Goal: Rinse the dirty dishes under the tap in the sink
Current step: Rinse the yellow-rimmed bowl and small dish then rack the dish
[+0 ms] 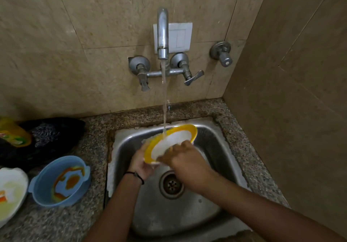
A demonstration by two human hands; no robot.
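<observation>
A white plate with a yellow rim [174,138] is tilted over the steel sink [212,147], and water from the wall tap [162,33] runs onto its upper left edge. My left hand [141,163] grips the plate's lower left rim from below. My right hand [185,158] lies on the plate's lower face, fingers pressed against the white surface. A blue bowl [60,181] smeared with orange sauce sits on the counter to the left. Beside it, at the left edge, is a white dish [11,191] with food residue.
The granite counter [93,132] surrounds the sink. A dark cloth [50,134] and a yellow bottle [14,132] lie at the back left. Tap handles [193,77] stick out from the tiled wall. The sink drain [171,184] is below my hands. A side wall stands close on the right.
</observation>
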